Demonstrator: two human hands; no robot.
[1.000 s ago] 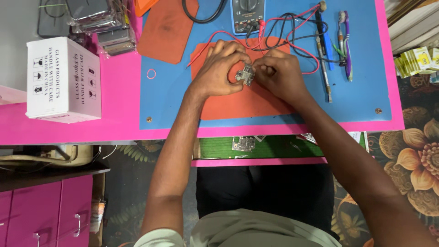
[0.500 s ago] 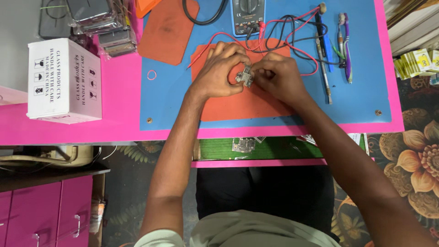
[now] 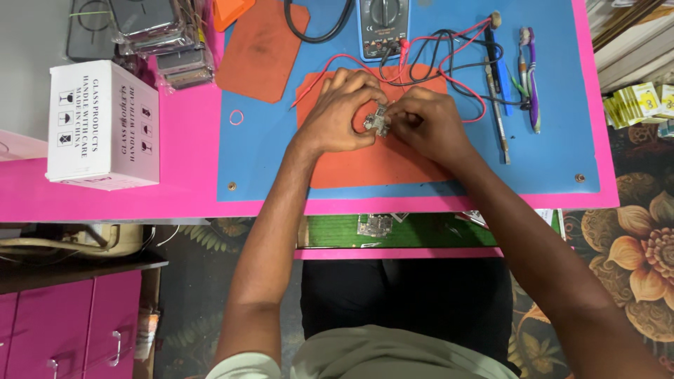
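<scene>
Pinching a small metal part (image 3: pixel 377 121), both hands' fingers (image 3: pixel 404 112) meet beside a white box (image 3: pixel 102 126).

The small silvery metal part (image 3: pixel 377 121) sits between the left hand (image 3: pixel 342 112) and the right hand (image 3: pixel 428 125), above the flat orange rubber mat (image 3: pixel 372 165). That mat lies on the big blue work mat (image 3: pixel 267 151), which lies on the pink table (image 3: pixel 105 200). The white cardboard box (image 3: pixel 103 126) stands far to the left. The grey dial meter (image 3: pixel 383 27) is behind the hands. The long thin tools (image 3: pixel 512 77) lie to the right.
</scene>
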